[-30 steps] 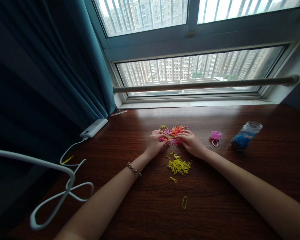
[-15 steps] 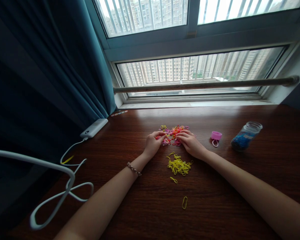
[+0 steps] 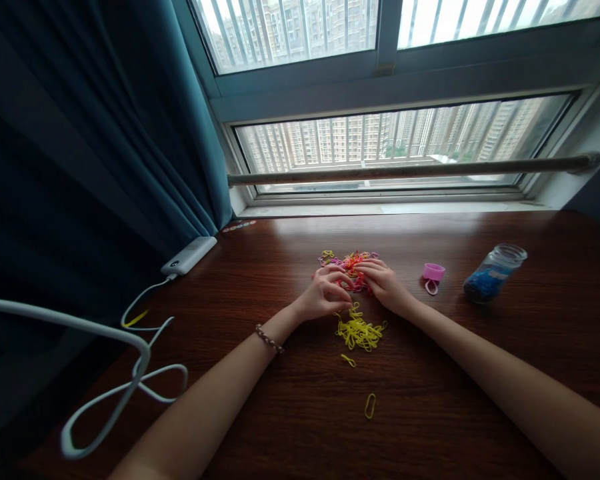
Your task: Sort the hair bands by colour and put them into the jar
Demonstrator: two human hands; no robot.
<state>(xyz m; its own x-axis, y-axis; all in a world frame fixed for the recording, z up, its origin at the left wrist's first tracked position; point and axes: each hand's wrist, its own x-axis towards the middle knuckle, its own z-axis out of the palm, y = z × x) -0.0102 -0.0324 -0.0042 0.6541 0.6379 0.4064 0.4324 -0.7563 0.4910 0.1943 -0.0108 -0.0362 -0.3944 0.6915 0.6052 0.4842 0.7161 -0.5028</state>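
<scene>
My left hand (image 3: 325, 292) is over the near left edge of a mixed pile of pink, red and orange small rubber bands (image 3: 354, 260), its fingers curved and apart. No band can be made out in that hand. Just below its fingertips lies a heap of yellow rubber bands (image 3: 361, 332). My right hand (image 3: 384, 285) rests at the right side of the mixed pile with its fingers stretched out over the bands. Its thumb is partly hidden. Nearer me are a twisted yellow band (image 3: 349, 361) and a single yellow loop (image 3: 370, 406).
To the right stand a pink cap with a loop (image 3: 434, 271) and a tilted-looking clear jar (image 3: 495, 273) with blue contents. At left, a white power bank (image 3: 189, 256) and looped white cable (image 3: 145, 350) lie by the blue curtain (image 3: 180, 133). A window is behind the dark wooden tabletop (image 3: 290, 413).
My left hand has moved right and toward me, from the mixed pile to just above the yellow heap, and its fingers have spread. My right hand has hardly moved.
</scene>
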